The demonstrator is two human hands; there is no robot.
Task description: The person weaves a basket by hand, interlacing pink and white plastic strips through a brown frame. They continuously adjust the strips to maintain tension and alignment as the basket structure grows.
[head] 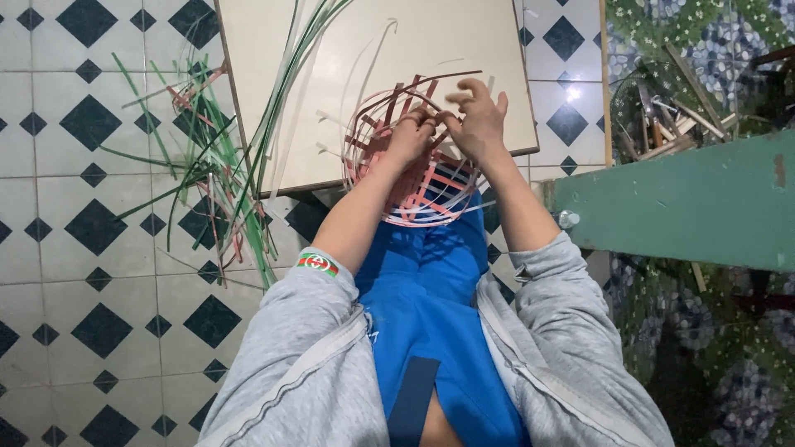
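A half-woven round basket [414, 194] of red and white strips rests on my blue lap, against the edge of a pale board [348, 58]. My left hand [411, 134] is inside the basket's rim, fingers pinched on a red strip. Just right of it, my right hand [479, 116] holds the upright strips near the far rim, fingers partly spread. Loose strip ends stick up around both hands.
A heap of green, white and red strips [217, 157] lies on the tiled floor to the left, some leaning onto the board. A green table edge [687, 199] juts in at the right, with a container of tools [662, 116] behind it.
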